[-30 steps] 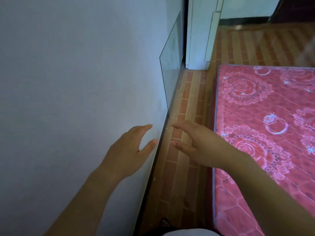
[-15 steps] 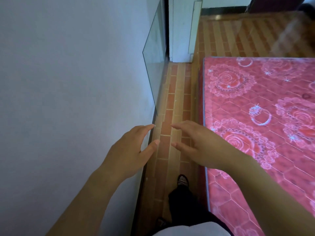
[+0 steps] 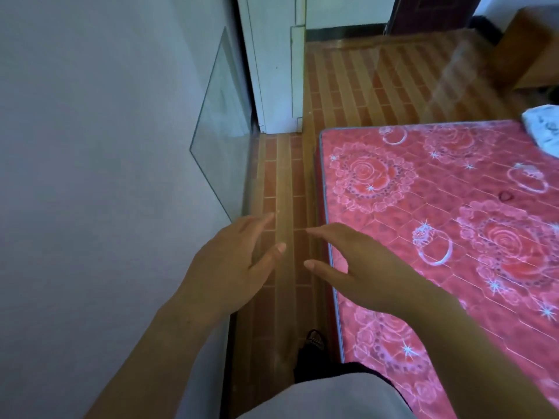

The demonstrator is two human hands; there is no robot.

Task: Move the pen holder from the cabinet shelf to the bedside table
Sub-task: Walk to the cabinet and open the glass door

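pen holder: not in view, nor cabinet
left hand: fingers wide, empty
right hand: fingers wide, empty
you: walk the floor strip, clear of the glass at left

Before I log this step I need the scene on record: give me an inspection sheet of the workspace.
Surface: brick-pattern floor, narrow aisle between wall and mattress.
Job's things: pen holder, cabinet shelf, bedside table: nothing seen.
Clutter: glass pane leaning on the wall; white cloth on the mattress corner.
Grippers: left hand and right hand open, empty, apart.
Cables: nothing seen.
Surroundings: white door frame; wooden furniture at top right.
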